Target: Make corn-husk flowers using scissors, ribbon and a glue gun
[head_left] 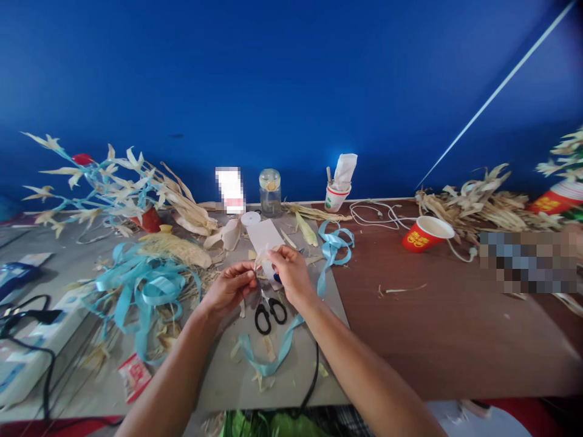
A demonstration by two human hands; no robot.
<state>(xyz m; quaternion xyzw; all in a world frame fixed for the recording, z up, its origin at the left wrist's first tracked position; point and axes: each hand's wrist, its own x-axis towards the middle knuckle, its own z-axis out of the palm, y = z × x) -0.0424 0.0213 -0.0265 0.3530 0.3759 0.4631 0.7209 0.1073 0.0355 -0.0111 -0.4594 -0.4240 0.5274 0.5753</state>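
Over the grey mat (300,382), both hands meet at a small pale corn husk piece (260,258). My left hand (229,286) pinches its lower end between thumb and forefinger. From the other side, my right hand (291,273) is closed on the husk near its top; its fingertips partly hide it. Black-handled scissors (270,315) lie just below the hands, their blades partly covered. A pale card (263,233) lies behind the fingers. A light blue ribbon strip (268,368) curves across the mat nearer to me.
Left are a heap of blue ribbon (150,288), husk flowers on blue stems (122,176) and a power strip (54,334) with black cables. A glass jar (271,194) and white cup (337,198) stand at the wall. Right are a red paper cup (423,235), white cable (376,215) and dried husks (478,200).
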